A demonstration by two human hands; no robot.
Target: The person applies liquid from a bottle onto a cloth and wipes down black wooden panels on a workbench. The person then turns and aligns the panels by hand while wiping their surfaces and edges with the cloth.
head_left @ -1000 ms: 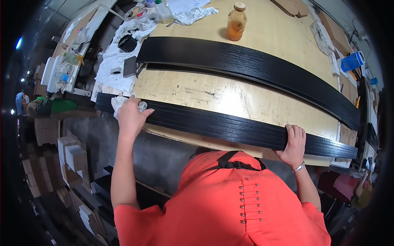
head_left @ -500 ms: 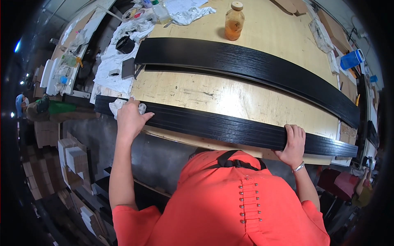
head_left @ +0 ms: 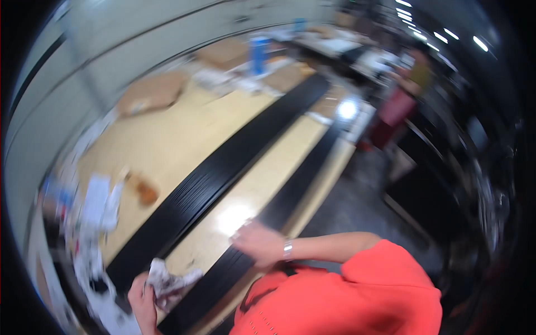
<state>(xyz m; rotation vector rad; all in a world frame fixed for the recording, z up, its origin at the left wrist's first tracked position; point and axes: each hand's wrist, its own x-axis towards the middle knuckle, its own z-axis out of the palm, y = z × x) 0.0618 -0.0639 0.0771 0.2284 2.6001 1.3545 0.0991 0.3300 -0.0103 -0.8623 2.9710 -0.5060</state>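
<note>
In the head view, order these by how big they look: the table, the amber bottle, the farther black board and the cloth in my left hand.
1. Table
2. Farther black board
3. Cloth, though nearness to the camera may enlarge it
4. Amber bottle, blurred

The cloth [head_left: 160, 277] looks matt, the far board [head_left: 215, 174] ridged.

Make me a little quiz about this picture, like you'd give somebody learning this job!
1. Which hand holds the white rag?
2. True or false: the silvery wristband is on the left wrist.
3. What lies between the orange bottle and the near black board? a) a cup b) the far black board c) a hammer

Key:
1. The left hand.
2. False: the silvery wristband is on the right.
3. b, the far black board.
</note>
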